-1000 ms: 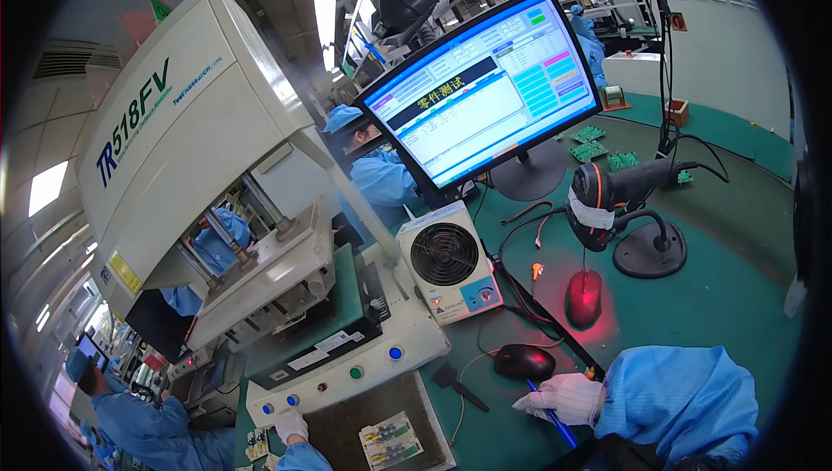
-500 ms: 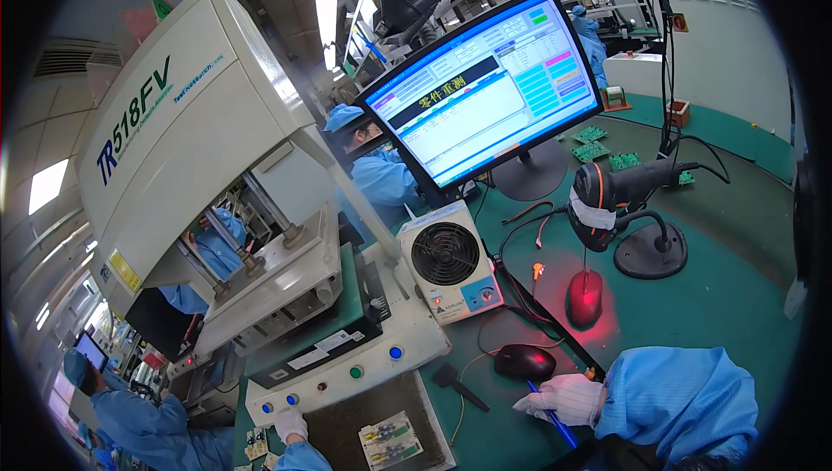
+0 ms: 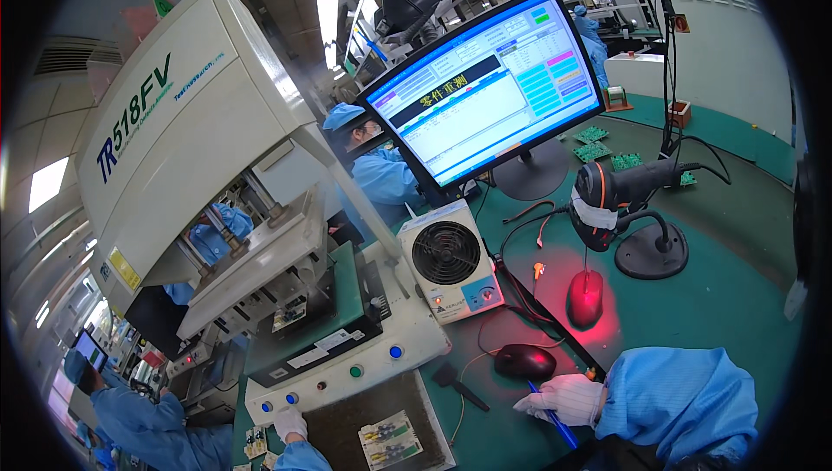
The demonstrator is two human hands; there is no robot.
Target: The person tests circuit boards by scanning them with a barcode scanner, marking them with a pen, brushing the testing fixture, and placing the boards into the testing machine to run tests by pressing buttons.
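My right hand (image 3: 568,400), in a white glove with a blue sleeve, is closed around a blue pen (image 3: 562,428) beside a dark mouse (image 3: 525,362). At the lower left, my gloved left hand (image 3: 290,424) is at the front panel of the white test machine (image 3: 186,81), just below a blue button (image 3: 292,399); its fingers are too small to make out. Inside the machine, a circuit board (image 3: 290,316) lies on the fixture (image 3: 348,298) beneath the press plate (image 3: 260,250). Another board panel (image 3: 390,441) rests on the dark mat (image 3: 338,410) to the right of my left hand.
A lit monitor (image 3: 485,90) stands at the back, with a fan unit (image 3: 451,259) in front. On the right are a scanner on a stand (image 3: 598,202) and a red-lit mouse (image 3: 586,299). A black brush (image 3: 459,387) lies near the mat. Green boards (image 3: 592,151) lie behind; co-workers sit beyond.
The machine's press plate has risen, and the circuit board under it now shows. Both my hands stay where they were.
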